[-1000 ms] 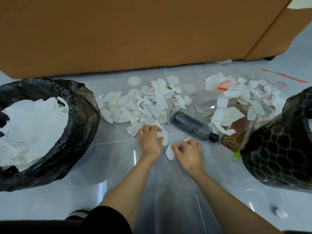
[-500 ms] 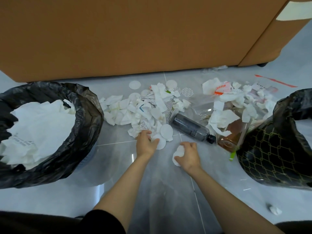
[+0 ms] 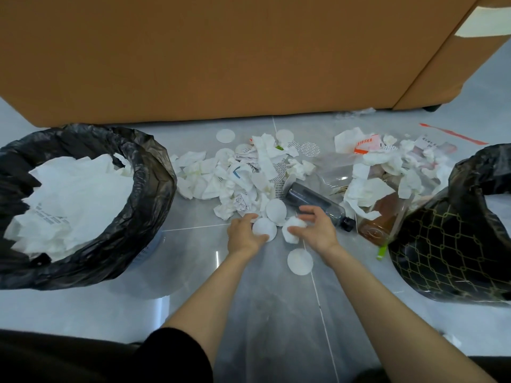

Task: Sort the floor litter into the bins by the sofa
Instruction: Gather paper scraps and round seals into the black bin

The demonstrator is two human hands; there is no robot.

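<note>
Litter (image 3: 243, 178) is being gathered: left hand (image 3: 242, 239) pinching round pad (image 3: 264, 230), right hand (image 3: 318, 232) gripping crumpled tissue (image 3: 293, 231). Probably needing a carry into left-side bin (image 3: 156, 175).

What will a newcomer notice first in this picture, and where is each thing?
First, the heap of white paper litter on the grey floor before the brown sofa. Black-lined bins flank it; the left bin holds white paper, the right bin is cut by the frame's edge. In front, the left hand holds a round pad and the right hand a crumpled tissue.
</note>
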